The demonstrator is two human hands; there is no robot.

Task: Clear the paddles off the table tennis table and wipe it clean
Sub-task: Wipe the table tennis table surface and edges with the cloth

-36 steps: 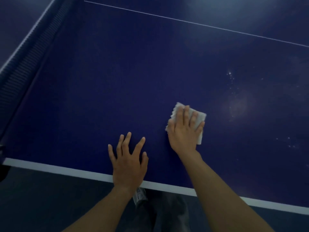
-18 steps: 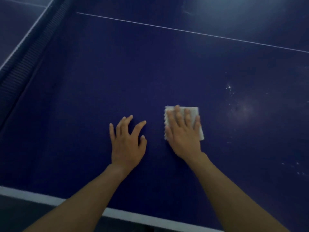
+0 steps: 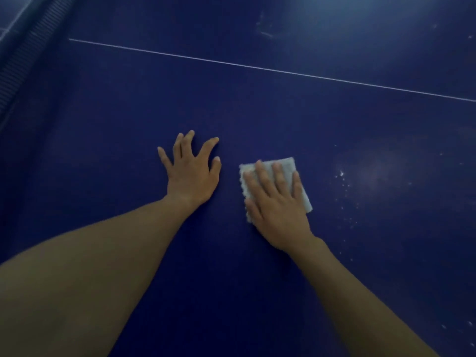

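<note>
A person leans over a dark blue table tennis surface (image 3: 231, 106), both bare forearms reaching in from the bottom of the frame. The left hand (image 3: 192, 176), at centre frame, rests on the blue top, its fingers (image 3: 208, 150) spread well apart and holding nothing. Just to the right of it, the right hand (image 3: 277, 207) lies palm down on a folded white cloth (image 3: 288, 164), with the fingers straight, slightly apart, and pressing the cloth flat against the surface rather than curling round it. The cloth's upper edge and lower right corner show past the hand; its ragged left edge shows beside the thumb.

To the right of the cloth, near but not touching it, a scatter of white specks (image 3: 342, 175) and a pale hazy patch mark the surface, and more specks trail toward the lower right corner of the frame. A thin white line (image 3: 257, 66) crosses the upper part of the frame, sloping down to the right. The net (image 3: 31, 47) runs along the upper left edge. Faint scuff marks (image 3: 265, 29) sit near the top, under a soft glare of light.
</note>
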